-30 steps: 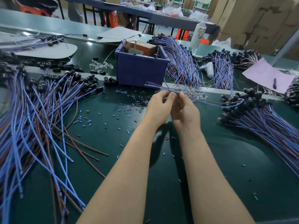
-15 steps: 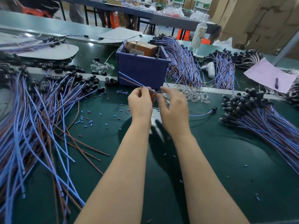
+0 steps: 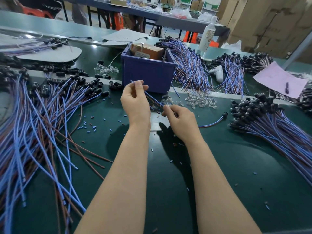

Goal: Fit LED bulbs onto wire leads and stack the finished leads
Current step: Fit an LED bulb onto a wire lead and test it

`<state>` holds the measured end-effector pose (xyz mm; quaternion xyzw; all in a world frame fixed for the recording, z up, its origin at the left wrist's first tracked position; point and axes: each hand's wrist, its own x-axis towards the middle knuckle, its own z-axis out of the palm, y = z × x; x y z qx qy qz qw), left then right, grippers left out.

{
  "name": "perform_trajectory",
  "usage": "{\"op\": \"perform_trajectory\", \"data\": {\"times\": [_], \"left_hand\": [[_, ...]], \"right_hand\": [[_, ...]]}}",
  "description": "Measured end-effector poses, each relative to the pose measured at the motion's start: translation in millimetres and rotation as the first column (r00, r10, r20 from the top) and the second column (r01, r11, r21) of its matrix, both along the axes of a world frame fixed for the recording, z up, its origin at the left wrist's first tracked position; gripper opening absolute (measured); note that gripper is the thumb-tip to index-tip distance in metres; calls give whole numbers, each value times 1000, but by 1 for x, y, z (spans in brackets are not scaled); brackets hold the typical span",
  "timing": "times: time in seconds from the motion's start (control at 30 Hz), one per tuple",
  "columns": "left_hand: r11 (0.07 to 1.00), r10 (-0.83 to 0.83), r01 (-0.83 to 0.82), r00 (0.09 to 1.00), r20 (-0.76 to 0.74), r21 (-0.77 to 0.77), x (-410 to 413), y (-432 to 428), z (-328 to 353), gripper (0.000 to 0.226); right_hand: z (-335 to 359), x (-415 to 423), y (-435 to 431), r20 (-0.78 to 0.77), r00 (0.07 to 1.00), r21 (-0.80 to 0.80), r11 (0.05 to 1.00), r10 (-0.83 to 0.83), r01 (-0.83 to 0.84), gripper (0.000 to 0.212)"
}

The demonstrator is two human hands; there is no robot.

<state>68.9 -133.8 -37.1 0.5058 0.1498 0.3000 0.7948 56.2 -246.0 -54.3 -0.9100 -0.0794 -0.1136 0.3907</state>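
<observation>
So right now the left hand (image 3: 135, 105) has a pinch grip, thumb against curled fingers, on the wire lead (image 3: 152, 97) close to its far tip. The right hand (image 3: 181, 123) has its fingers curled round the same lead lower down; I can't see the fingertips themselves. The lead runs slanted between the two hands, lifted off the surface (image 3: 236, 166). As far as I can tell it carries on past the right hand to a black socket (image 3: 225, 114) lying just beside the finished stack (image 3: 263, 115). My read is that this one is being straightened and laid off to that stack. To do it well, I'd keep both grips light and let the wire slide through the right fingers so it comes out flat, not kinked. Then set it down with the socket lined up with the other heads, wires all running the same way. Don't drag it through the LED bulbs (image 3: 200, 100) in front, they'd scatter easily. And keep it away from the loose leads (image 3: 50, 105) on the left, or the piles get mixed.
</observation>
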Motion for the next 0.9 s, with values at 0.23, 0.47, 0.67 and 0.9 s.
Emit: {"op": "perform_trajectory", "data": {"times": [0.23,0.47,0.67,0.9], "left_hand": [[990,89,-95,994,-63,-101,4,2,-6,27],[940,195,-218,974,-112,-263,7,23,-3,19],[893,99,7,972,-213,449,-1,-9,-8,33],[855,-296,345,938,-181,387,1,-20,-10,19]], "right_hand": [[0,1,-3,39,999,73,997,14,-17,36],[0,8,-17,60,986,225,964,-157,140,37],[1,4,5,98,993,263,964,-62,34,23],[4,0,16,6,1000,379,925,25,-26,8]]}}
